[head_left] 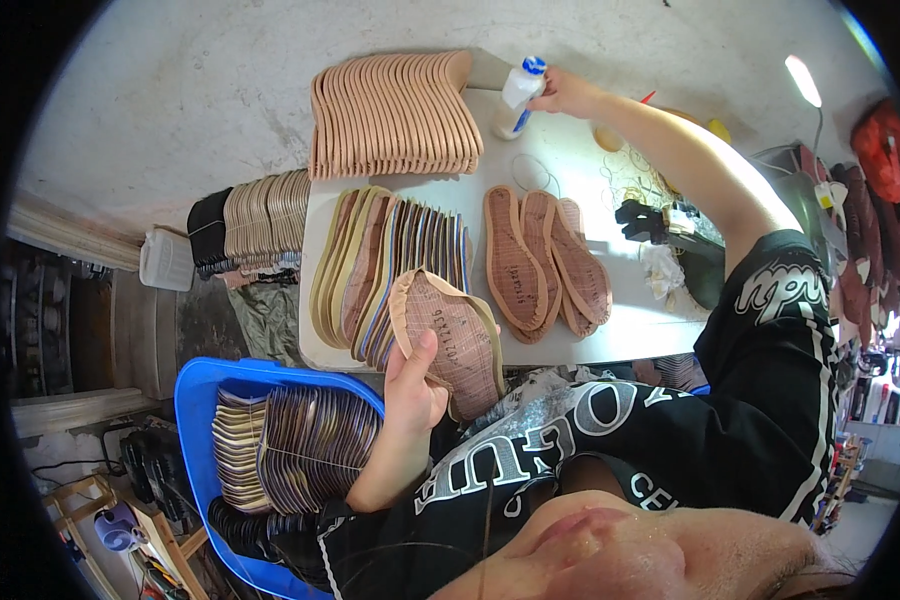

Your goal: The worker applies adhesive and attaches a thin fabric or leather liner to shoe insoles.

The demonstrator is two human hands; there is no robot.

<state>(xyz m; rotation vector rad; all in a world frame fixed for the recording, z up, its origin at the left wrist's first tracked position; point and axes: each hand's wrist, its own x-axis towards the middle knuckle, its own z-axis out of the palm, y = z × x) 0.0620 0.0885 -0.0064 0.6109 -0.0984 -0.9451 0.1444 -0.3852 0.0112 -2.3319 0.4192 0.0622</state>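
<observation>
At the near edge of the flat white table (650, 340), a brown, shoe-shaped insole with a tan, wrinkled rim (460, 345) is held up. It looks light and a bit bendy, so it is best held by its sides. Near the table's far edge, a white plastic bottle with a blue cap (515, 100) is held. It may be slippery, and is best gripped round its middle. The insole is pinched by the left hand (415, 390), thumb on its face, other fingers mostly hidden. The bottle is grasped by the right hand (570, 95), fingers curled as wide as its upper part.
</observation>
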